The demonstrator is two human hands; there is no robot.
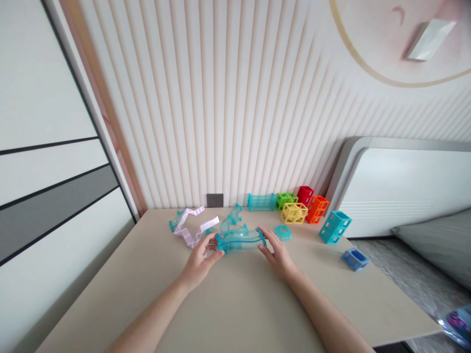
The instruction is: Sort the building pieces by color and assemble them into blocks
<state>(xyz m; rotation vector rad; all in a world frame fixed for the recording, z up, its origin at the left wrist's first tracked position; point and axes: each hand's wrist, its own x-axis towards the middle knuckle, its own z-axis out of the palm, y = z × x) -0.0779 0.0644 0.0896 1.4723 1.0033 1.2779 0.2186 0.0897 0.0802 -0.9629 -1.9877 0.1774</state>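
Observation:
A clear teal tube piece (241,240) lies across the middle of the beige table (235,304). My left hand (200,260) grips its left end with thumb and fingers. My right hand (277,252) holds its right end the same way. Just behind the tube lie more teal curved track pieces (230,220) and a pale lilac zigzag track (191,226). A small round teal disc (282,232) sits right of the tube, close to my right fingers.
Along the wall stand a teal tube (261,201) and green (286,199), red (305,194), orange (317,209) and yellow (294,213) frame cubes. A teal double cube (334,226) and a blue block (354,258) sit at the right, near the table's edge. A bed stands beyond.

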